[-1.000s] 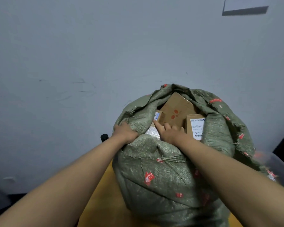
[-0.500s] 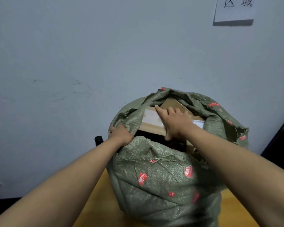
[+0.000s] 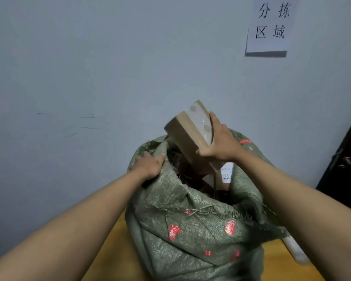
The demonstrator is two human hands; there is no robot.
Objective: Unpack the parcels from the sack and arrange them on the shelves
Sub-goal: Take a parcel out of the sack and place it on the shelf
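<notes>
One parcel (image 3: 190,134) in right hand (image 3: 221,147); left hand (image 3: 150,165) grips sack (image 3: 190,230).

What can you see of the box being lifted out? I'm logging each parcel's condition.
The cardboard box is a plain brown carton with clear tape bearing round printed marks along one face. It looks intact. It is tilted, held above the mouth of the green woven sack by the right hand, fingers along one edge and thumb under a lower corner.

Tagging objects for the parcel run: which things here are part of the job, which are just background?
Job:
- cardboard parcel, held by right hand
- green woven sack, rim held by left hand
- labelled box in the sack

Background:
- paper sign
- dark door
- wooden table
</notes>
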